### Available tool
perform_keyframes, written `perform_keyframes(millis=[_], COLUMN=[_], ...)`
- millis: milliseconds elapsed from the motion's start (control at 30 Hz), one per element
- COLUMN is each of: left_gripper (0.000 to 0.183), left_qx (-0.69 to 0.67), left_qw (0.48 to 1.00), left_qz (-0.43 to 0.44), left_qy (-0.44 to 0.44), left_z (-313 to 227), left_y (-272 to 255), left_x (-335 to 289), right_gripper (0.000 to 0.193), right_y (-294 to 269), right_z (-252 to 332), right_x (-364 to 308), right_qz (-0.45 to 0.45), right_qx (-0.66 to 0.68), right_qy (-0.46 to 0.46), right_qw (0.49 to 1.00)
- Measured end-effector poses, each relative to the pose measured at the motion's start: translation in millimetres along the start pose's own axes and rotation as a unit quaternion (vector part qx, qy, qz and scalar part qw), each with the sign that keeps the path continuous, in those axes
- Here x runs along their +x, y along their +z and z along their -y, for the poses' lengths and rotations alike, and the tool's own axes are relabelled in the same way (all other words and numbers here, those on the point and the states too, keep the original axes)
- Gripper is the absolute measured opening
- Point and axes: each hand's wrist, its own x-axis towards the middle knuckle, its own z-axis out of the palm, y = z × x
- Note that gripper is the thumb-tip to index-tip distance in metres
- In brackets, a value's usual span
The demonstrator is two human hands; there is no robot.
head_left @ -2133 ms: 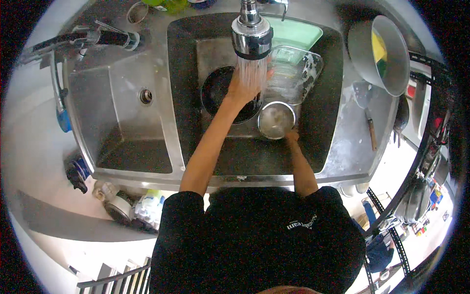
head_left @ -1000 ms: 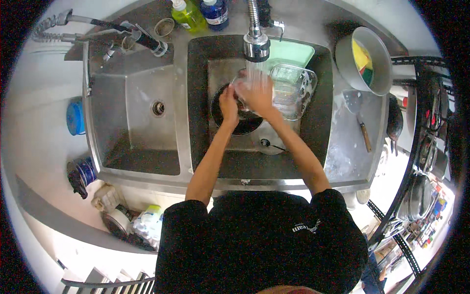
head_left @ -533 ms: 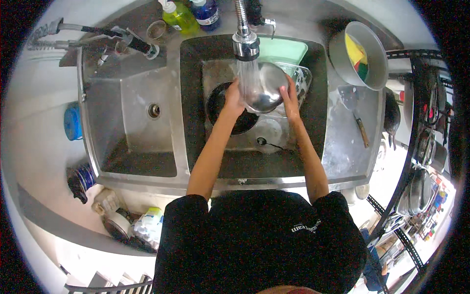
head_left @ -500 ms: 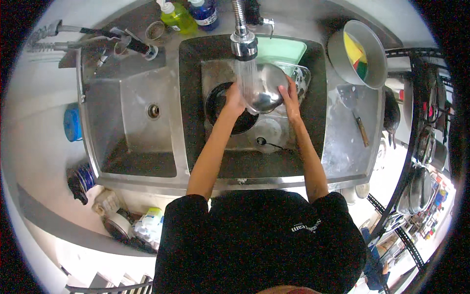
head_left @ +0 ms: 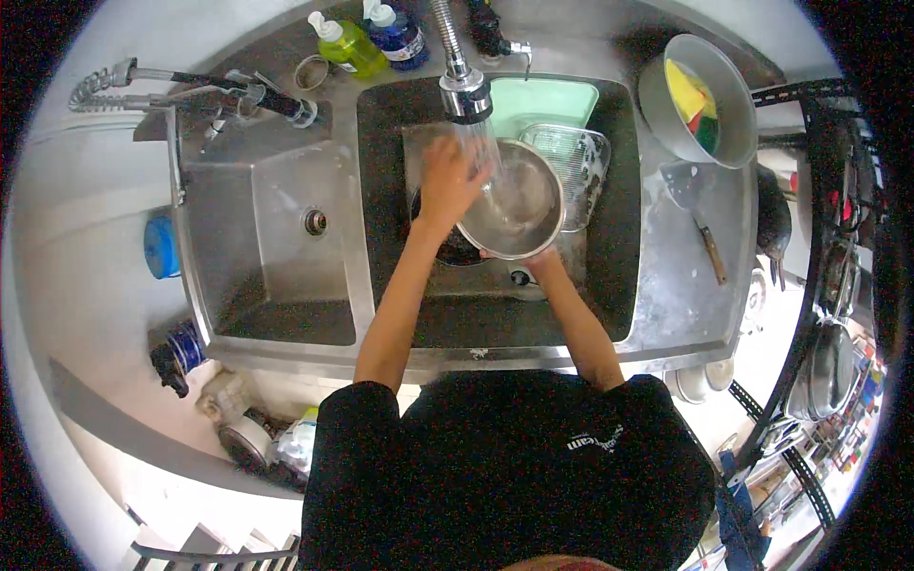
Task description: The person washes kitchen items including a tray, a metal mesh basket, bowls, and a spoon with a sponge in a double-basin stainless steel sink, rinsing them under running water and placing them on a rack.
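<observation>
A shiny metal bowl (head_left: pixel 519 205) is tilted under the running faucet (head_left: pixel 466 98), its inside facing up, with water falling by its left side. My right hand (head_left: pixel 535 260) grips the bowl's near rim from below; most of its fingers are hidden under the bowl. To the left of the bowl, my left hand (head_left: pixel 450 184) is at the water stream, fingers stretched out and a little blurred, holding nothing. Beneath the bowl and my left hand lies a dark pan (head_left: pixel 460 251), mostly covered. A black ladle (head_left: pixel 521 277) shows partly near the right wrist.
Behind the bowl in the basin are a pale green tray (head_left: pixel 543 103) and a clear glass dish (head_left: pixel 583 162). On the right counter stand a grey pot (head_left: pixel 657 95) holding sponges and a wooden-handled spatula (head_left: pixel 707 246). Two pump bottles (head_left: pixel 350 49) stand behind; a second basin (head_left: pixel 295 276) lies left.
The bowl has turned from its outside showing to its inside facing up. My right hand has shifted from its right side to its near rim; my left hand has let go.
</observation>
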Motion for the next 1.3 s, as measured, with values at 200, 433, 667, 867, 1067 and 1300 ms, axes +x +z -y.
perform_keyframes(millis=[200, 433, 667, 867, 1067, 1300], left_gripper=[0.036, 0.042, 0.028, 0.046, 0.042, 0.034], left_qx=[-0.530, -0.428, -0.279, -0.160, -0.258, -0.241], left_qw=[0.763, 0.816, 0.901, 0.956, 0.955, 0.962], left_qz=[-0.007, -0.036, 0.187, 0.180, -0.051, -0.056], left_qy=[-0.371, -0.387, -0.274, -0.166, -0.139, -0.120], left_z=[33, 46, 20, 2, -8, -9], left_y=[32, 23, 5, 4, 45, 66], left_x=[-63, -65, -12, 15, 0, 10], right_gripper=[0.055, 0.032, 0.027, 0.034, 0.042, 0.027], right_y=[18, -6, 28, 10, 45, 5], right_z=[2, 24, 51, 24, -33, 26], right_x=[-6, 18, 67, 65, 25, -5], right_qz=[0.042, -0.361, 0.242, -0.092, -0.144, -0.095], right_qx=[0.333, -0.215, -0.772, -0.715, -0.574, -0.825], right_qy=[0.086, -0.121, -0.290, -0.301, -0.290, -0.232], right_qw=[0.938, 0.900, 0.512, 0.624, 0.752, 0.506])
